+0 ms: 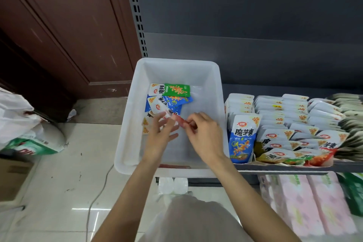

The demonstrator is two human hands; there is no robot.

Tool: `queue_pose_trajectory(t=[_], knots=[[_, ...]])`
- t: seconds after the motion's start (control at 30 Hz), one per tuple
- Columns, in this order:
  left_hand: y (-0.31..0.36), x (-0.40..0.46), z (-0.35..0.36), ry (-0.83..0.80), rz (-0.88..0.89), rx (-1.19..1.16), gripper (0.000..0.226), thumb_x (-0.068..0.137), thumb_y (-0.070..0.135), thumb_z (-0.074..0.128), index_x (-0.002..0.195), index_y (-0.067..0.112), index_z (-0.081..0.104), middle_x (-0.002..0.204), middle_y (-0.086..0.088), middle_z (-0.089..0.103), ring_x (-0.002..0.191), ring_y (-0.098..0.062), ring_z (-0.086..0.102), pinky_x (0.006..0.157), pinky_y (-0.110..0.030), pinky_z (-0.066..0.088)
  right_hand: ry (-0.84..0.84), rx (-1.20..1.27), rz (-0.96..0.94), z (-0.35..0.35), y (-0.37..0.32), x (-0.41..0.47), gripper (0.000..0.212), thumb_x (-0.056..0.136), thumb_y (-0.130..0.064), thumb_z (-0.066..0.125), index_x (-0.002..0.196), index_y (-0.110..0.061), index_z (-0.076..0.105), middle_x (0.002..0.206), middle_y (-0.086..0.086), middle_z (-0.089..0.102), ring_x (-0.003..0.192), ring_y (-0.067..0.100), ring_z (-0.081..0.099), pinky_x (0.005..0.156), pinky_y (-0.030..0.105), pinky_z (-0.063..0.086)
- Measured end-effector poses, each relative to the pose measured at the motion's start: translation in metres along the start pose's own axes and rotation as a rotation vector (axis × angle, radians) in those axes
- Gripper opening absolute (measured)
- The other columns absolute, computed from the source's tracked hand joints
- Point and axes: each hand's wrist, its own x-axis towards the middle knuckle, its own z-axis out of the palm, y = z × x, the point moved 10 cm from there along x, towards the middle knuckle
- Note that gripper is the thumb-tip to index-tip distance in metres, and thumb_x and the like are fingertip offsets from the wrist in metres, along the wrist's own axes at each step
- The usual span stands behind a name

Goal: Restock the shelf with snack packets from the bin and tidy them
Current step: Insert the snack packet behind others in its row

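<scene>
Both hands (161, 133) (204, 135) pinch red pkt (181, 121) btwn them over bin (127, 124).

Both hands (184, 129) on red pkt (177, 119)
</scene>
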Motion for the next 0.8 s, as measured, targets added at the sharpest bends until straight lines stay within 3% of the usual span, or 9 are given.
queue_pose_trajectory(t=[0.1,0.17,0.27,0.43,0.53,0.6,0.67,0.77,0.8], knots=[[0.006,-0.005,0.006,-0.003,0.077,-0.226,0.022,0.093,0.009,0.053,0.115,0.008,0.05,0.103,-0.011,0.063,0.081,-0.013,0.067,0.065,-0.023,0.055,0.112,0.012,-0.241,-0.011,-0.024,-0.016,0.008,0.073,-0.013,0.074,0.076,-0.013,0.067,0.077,0.001,0.061,0.069,0.022,0.058,0.058,0.03,0.047],[0.009,-0.005,0.001,0.014,0.128,-0.226,0.026,0.093,0.003,0.052,0.118,0.003,0.052,0.104,-0.015,0.063,0.084,-0.016,0.065,0.064,-0.022,0.053,0.079,0.049,-0.297,-0.009,-0.029,-0.025,0.01,0.079,-0.024,0.069,0.083,-0.014,0.07,0.087,0.001,0.062,0.085,0.021,0.056,0.073,0.028,0.048],[0.017,-0.005,-0.005,0.033,0.192,-0.187,0.031,0.092,0.001,0.052,0.124,0.002,0.052,0.101,-0.013,0.065,0.087,-0.019,0.063,0.065,-0.024,0.053,-0.035,0.111,-0.249,-0.008,-0.022,-0.034,0.027,0.09,-0.038,0.056,0.098,-0.016,0.07,0.109,0.0,0.059,0.11,0.017,0.048,0.092,0.026,0.042],[0.05,-0.028,0.006,0.006,0.302,0.014,0.026,0.088,0.009,0.061,0.114,0.012,0.06,0.102,-0.006,0.071,0.091,-0.018,0.067,0.07,-0.027,0.054,0.021,0.274,-0.094,-0.061,0.0,-0.031,0.03,0.093,-0.034,0.053,0.119,-0.019,0.06,0.12,-0.004,0.054,0.113,0.007,0.047,0.092,0.021,0.043],[0.074,-0.058,0.054,-0.233,0.408,0.252,0.02,0.083,0.011,0.064,0.099,0.023,0.063,0.089,0.014,0.073,0.086,-0.006,0.069,0.071,-0.02,0.054,0.031,0.424,0.056,-0.107,0.028,-0.035,0.05,0.087,-0.038,0.063,0.132,-0.039,0.039,0.126,-0.02,0.045,0.114,-0.008,0.045,0.087,0.007,0.04],[0.077,-0.083,0.1,-0.448,0.47,0.405,0.022,0.082,0.009,0.065,0.094,0.027,0.061,0.083,0.023,0.071,0.081,0.001,0.068,0.07,-0.014,0.052,0.031,0.538,0.14,-0.137,0.053,-0.047,0.069,0.08,-0.036,0.069,0.134,-0.048,0.027,0.128,-0.025,0.045,0.114,-0.004,0.049,0.085,0.011,0.045],[0.067,-0.105,0.144,-0.598,0.538,0.557,0.025,0.083,0.009,0.067,0.091,0.031,0.06,0.08,0.023,0.07,0.079,0.004,0.067,0.07,-0.013,0.05,0.049,0.596,0.167,-0.169,0.076,-0.062,0.074,0.077,-0.032,0.073,0.134,-0.051,0.029,0.123,-0.026,0.052,0.107,0.004,0.056,0.079,0.017,0.05],[0.039,-0.132,0.204,-0.728,0.621,0.706,0.012,0.083,0.031,0.067,0.092,0.034,0.06,0.086,0.013,0.07,0.08,-0.001,0.067,0.073,-0.025,0.054,0.069,0.47,0.124,-0.213,0.109,-0.088,0.04,0.08,-0.03,0.072,0.114,-0.043,0.056,0.105,-0.029,0.061,0.089,-0.003,0.061,0.071,0.014,0.046],[0.032,-0.142,0.223,-0.73,0.665,0.735,0.018,0.081,0.04,0.064,0.097,0.035,0.058,0.091,0.013,0.068,0.08,-0.001,0.066,0.074,-0.027,0.055,0.089,0.416,0.123,-0.228,0.124,-0.099,0.028,0.081,-0.029,0.071,0.105,-0.038,0.06,0.097,-0.028,0.064,0.083,-0.005,0.061,0.07,0.013,0.045]])
